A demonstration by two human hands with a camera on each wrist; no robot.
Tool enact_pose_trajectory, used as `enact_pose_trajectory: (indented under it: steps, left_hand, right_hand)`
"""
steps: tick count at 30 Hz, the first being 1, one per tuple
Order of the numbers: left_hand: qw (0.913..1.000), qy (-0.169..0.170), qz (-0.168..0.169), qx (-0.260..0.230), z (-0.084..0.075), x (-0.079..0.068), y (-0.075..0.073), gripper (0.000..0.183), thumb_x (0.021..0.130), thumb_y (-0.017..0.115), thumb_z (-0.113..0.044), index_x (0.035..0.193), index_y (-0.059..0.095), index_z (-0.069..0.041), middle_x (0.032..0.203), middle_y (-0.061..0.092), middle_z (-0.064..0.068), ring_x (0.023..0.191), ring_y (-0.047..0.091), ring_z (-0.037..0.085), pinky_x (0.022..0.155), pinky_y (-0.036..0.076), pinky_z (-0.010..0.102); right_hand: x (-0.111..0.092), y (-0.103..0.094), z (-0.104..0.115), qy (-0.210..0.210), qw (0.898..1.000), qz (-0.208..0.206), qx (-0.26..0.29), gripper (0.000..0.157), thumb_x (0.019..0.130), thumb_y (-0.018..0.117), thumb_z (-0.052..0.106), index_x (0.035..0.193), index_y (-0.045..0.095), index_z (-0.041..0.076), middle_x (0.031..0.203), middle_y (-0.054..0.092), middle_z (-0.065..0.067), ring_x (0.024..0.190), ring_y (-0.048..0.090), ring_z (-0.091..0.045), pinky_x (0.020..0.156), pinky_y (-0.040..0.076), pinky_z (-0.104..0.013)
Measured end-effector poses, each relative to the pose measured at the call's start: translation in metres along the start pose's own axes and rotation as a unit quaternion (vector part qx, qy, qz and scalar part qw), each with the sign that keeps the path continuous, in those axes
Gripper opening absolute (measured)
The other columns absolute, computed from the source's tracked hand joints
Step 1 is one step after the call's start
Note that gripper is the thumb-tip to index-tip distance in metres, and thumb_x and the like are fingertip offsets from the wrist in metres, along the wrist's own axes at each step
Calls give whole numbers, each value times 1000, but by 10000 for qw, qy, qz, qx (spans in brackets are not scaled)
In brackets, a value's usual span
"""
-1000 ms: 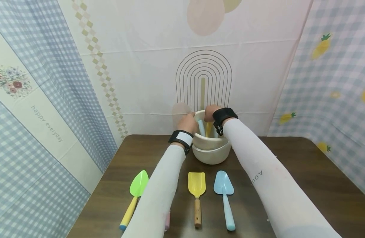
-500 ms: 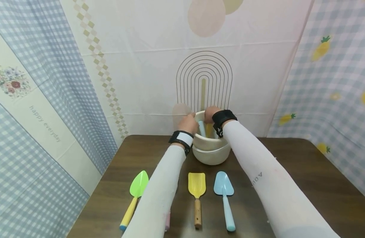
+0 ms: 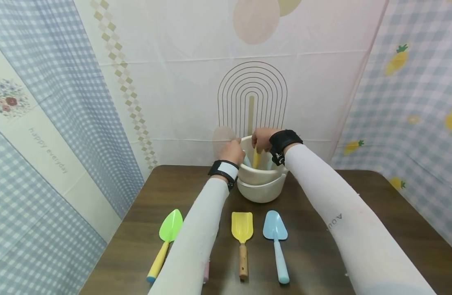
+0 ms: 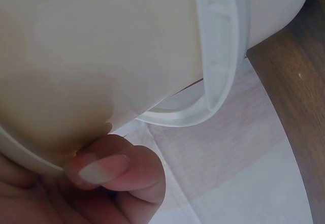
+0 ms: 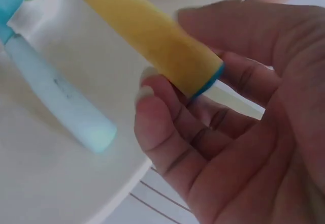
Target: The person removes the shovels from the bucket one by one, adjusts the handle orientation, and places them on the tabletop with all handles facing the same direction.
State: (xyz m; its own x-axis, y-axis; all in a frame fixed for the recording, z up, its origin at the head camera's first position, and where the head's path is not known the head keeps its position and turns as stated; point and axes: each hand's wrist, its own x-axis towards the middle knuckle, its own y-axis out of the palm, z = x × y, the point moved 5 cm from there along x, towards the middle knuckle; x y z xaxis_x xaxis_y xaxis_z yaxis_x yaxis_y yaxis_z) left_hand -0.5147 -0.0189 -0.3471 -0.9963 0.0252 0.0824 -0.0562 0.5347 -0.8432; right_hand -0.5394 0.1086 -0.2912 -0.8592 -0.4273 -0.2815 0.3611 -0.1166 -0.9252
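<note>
At the back of the table, a cream-white bucket (image 3: pixel 260 177) sits in a second white container (image 3: pixel 262 194). My left hand (image 3: pixel 232 152) grips its rim on the left side; curled fingers show at the rim in the left wrist view, near a white carrying handle (image 4: pixel 218 41). Inside the bucket, my right hand (image 3: pixel 262 139) holds a trowel (image 5: pixel 147 28) by its yellow handle with a blue end, thumb on one side and fingers on the other. A pale blue handle (image 5: pixel 61 97) leans inside the bucket beside it. The held trowel's blade is mostly hidden.
Across the brown table (image 3: pixel 321 262) lie a green trowel (image 3: pixel 170 225) with a yellow handle, a yellow shovel (image 3: pixel 242 227) with a wooden handle and a light blue trowel (image 3: pixel 275 227). A pink handle (image 3: pixel 206 271) shows beside my left sleeve. Curtain cloth (image 3: pixel 181 94) hangs behind.
My right wrist has shifted slightly right and turned, and more of the yellow handle shows below the hand. My left hand stays on the rim.
</note>
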Motion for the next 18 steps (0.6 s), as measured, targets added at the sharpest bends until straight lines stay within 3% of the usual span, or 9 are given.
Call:
enact_pose_trajectory:
  steps: [5,12,18]
  left_hand:
    - [10000,15,22,-27,-2,-3,-2,59,101,62,-15,158,46,-18,143,65,13,115,68,28,98,57,42]
    - [10000,5,-50,-26,-2,-5,-3,60,101,63,-16,158,46,-19,146,63,12,122,66,30,103,55,44]
    - [9999,-37,-66,-152,-1,-4,-1,61,100,63,-15,158,46,-20,146,63,13,122,67,31,104,54,45]
  right_hand:
    - [-17,-6,5,52,9998,-70,-154,26,87,65,-10,109,72,1,101,68,-15,69,59,-18,58,52,-25]
    - [-30,-18,8,-291,9970,-499,-510,24,91,72,2,115,72,-2,117,70,-21,72,68,-20,62,57,-27]
    - [-42,-30,9,-554,9896,-1047,-815,17,93,71,4,107,73,-5,109,71,-20,82,66,-24,72,57,-33]
